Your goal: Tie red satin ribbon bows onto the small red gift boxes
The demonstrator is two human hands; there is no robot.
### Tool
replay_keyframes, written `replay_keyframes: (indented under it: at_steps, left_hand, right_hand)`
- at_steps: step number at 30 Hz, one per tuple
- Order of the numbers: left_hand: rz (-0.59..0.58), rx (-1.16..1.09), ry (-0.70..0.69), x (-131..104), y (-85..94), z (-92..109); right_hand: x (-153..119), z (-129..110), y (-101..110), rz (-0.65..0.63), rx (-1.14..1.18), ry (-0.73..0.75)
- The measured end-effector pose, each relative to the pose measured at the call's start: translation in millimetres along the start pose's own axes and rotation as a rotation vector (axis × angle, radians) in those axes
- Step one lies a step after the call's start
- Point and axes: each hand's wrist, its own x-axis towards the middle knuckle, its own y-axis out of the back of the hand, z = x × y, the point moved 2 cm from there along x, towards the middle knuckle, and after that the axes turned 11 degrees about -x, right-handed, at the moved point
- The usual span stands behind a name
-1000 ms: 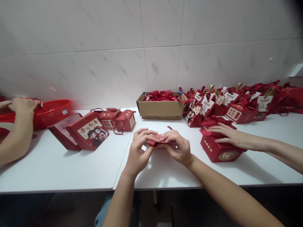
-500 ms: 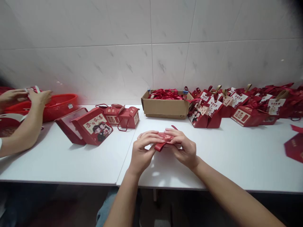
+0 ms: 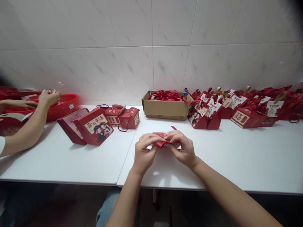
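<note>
Over the white table, my left hand (image 3: 145, 152) and my right hand (image 3: 184, 148) hold a small red gift box (image 3: 159, 134) from both sides, fingers curled over its top. A glossy red ribbon (image 3: 161, 144) loops out toward me between my thumbs, and both hands pinch around it. Another thin red end sticks up behind my right fingers. Most of the box is hidden by my hands, so its shape is hard to make out.
Behind my hands stands a cardboard box (image 3: 165, 108) of red ribbons. Finished-looking red gift boxes (image 3: 214, 115) crowd the right back. More boxes (image 3: 93, 127) stand left. A co-worker's hands (image 3: 48, 97) are at a red basin (image 3: 68, 105) on the far left.
My fingers have shifted slightly on the ribbon and box, pinching closer together. The co-worker's hands have separated, one moving right over the basin. A red box at the right edge has left view.
</note>
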Motion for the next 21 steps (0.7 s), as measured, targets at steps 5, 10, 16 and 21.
replay_keyframes:
  at_steps: [5,10,16,21]
  left_hand:
    - [0.013,0.040,-0.015,0,0.1,3]
    - [0.092,-0.023,0.027,-2,-4.2,1]
    - [0.244,-0.326,0.245,-3,-9.6,-3]
    - [0.162,-0.371,0.231,-5,-7.8,3]
  right_hand:
    - [-2,0,-1,0.045,0.021,-0.038]
    - [-1,-2,-4,0.098,0.198,-0.303]
    - [0,18,9,-0.206,0.242,-0.460]
    - [-28,24,35,-0.567,-0.040,-0.431]
